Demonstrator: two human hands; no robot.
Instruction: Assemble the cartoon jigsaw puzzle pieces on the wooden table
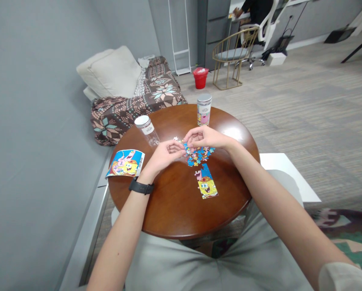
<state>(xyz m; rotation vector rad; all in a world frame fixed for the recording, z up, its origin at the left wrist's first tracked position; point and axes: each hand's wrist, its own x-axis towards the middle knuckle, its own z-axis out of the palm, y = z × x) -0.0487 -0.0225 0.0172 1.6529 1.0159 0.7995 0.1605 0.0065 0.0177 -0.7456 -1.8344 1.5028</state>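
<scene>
My left hand (168, 155) and my right hand (207, 137) meet over a pile of loose jigsaw puzzle pieces (200, 155). Between their fingertips is a small blue puzzle piece (186, 146), pinched from both sides; the fingers partly hide it, and whether it is one piece or two I cannot tell. Nearer to me lies a joined strip of the puzzle (208, 186), showing a yellow cartoon face, pink at its left and blue above. To the left, a curled picture sheet (125, 163) bears the same yellow character and a pink one.
A clear jar (147, 130) with a white lid stands at the table's back left, a printed jar (204, 111) at the back. The round brown table (171, 210) borders a patterned couch (138, 103). Beyond are a red bin (200, 78), a gold-framed chair (231, 54) and a seated person.
</scene>
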